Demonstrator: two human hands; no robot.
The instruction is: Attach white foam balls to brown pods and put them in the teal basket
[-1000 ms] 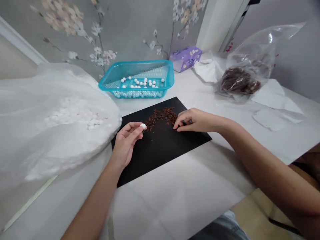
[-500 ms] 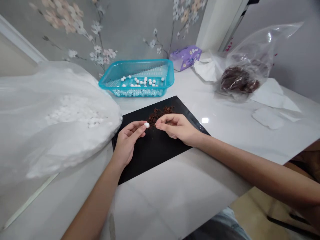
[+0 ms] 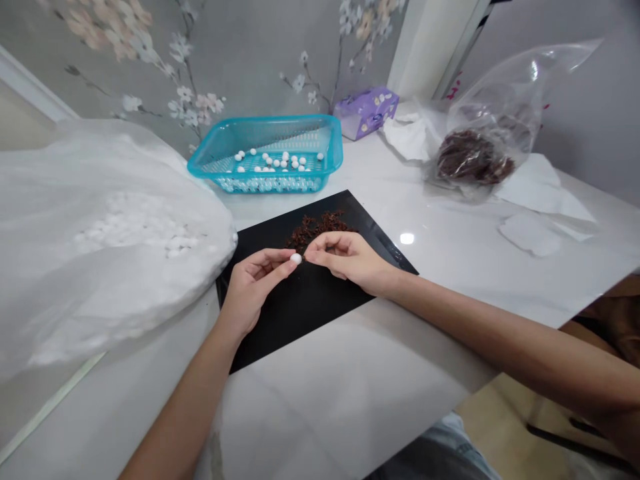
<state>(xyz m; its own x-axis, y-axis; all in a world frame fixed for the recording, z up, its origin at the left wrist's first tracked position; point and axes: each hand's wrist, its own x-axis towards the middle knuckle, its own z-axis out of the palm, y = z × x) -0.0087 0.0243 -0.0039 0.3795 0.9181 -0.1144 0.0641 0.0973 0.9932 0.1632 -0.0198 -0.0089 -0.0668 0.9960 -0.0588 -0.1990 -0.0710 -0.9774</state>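
Between the thumb and fingers of my left hand (image 3: 250,283) is a small white ball (image 3: 296,259). My right hand (image 3: 353,261) is closed in a pinch just to the right of the ball. Whatever sits in that pinch is too small to make out, though a tiny dark speck shows at the fingertips. Both hands are over a black mat (image 3: 295,320). Behind the fingers, a loose pile of small reddish-brown bits (image 3: 320,225) lies on the mat, partly hidden by my right hand.
A turquoise basket (image 3: 265,185) with several white balls stands behind the mat. To the left bulges a large translucent bag (image 3: 115,287) of white balls. At the right are a clear bag of brown material (image 3: 473,160), white tissues (image 3: 530,235) and a purple tissue pack (image 3: 367,112).
My hands have come closer together, the right fingertips now almost at the white ball. The whole view has shifted slightly.
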